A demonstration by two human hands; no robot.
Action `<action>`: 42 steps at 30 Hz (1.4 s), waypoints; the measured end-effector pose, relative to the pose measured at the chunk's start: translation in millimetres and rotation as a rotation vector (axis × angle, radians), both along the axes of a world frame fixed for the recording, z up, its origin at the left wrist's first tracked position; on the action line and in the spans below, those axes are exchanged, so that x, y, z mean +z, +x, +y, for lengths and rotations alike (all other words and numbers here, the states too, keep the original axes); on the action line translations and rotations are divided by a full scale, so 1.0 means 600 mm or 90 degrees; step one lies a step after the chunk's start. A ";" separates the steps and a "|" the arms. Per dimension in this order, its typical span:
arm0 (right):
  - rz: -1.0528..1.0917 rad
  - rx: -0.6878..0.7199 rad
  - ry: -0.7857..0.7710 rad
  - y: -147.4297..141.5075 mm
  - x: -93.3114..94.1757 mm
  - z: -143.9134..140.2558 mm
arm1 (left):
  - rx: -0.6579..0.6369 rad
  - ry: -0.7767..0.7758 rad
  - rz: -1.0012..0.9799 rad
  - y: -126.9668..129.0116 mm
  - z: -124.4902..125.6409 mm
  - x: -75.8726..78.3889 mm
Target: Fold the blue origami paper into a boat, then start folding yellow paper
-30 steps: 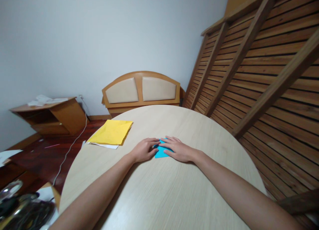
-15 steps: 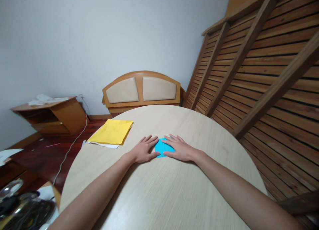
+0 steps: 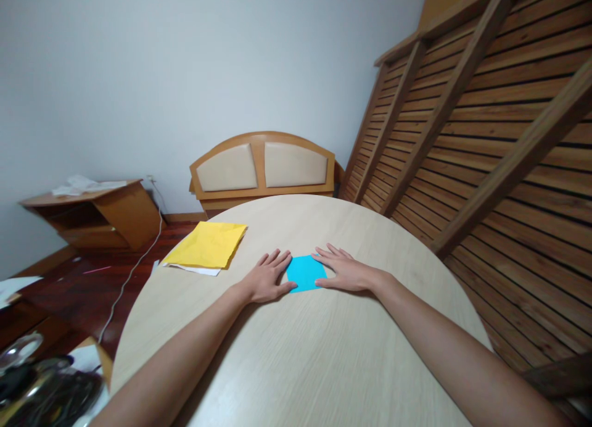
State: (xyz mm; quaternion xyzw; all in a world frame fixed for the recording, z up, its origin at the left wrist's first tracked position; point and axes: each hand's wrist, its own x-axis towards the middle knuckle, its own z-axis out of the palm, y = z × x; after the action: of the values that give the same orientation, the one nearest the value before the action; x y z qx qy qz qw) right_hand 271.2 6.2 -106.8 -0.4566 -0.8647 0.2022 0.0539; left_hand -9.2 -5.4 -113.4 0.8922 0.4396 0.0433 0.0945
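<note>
A small folded blue paper (image 3: pixel 305 273) lies flat on the round light-wood table (image 3: pixel 314 353). My left hand (image 3: pixel 267 279) rests palm down just left of it, fingers spread, its thumb touching the paper's lower left edge. My right hand (image 3: pixel 345 271) lies flat on the table at the paper's right edge, fingers apart, thumb at the lower right corner. Neither hand grips anything.
A stack of yellow paper (image 3: pixel 206 245) over a white sheet sits at the table's far left edge. Behind the table stands a padded wooden headboard (image 3: pixel 261 166). A slatted wooden frame (image 3: pixel 485 124) leans at the right. A low wooden cabinet (image 3: pixel 92 214) and a cable are at the left.
Both hands have slid apart off the blue paper, left hand leftward and right hand rightward, uncovering the whole square. The paper has stayed in place.
</note>
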 end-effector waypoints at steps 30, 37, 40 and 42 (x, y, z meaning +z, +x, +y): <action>0.021 0.024 0.055 0.000 -0.003 0.001 | -0.117 0.173 -0.189 0.011 0.006 -0.004; 0.034 0.023 0.055 -0.001 -0.001 -0.001 | -0.196 0.112 -0.174 0.013 -0.010 0.011; 0.043 0.021 0.056 -0.001 -0.001 -0.001 | -0.194 0.111 -0.161 0.014 -0.012 0.013; 0.046 0.023 0.059 0.000 -0.001 -0.001 | -0.181 0.117 -0.156 0.015 -0.012 0.013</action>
State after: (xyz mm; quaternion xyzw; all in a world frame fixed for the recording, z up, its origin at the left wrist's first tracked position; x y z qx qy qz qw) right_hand 271.3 5.7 -107.2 -0.4303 -0.8787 0.1793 0.1028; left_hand -0.3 -12.8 -105.9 0.9381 0.2887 0.1777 0.0704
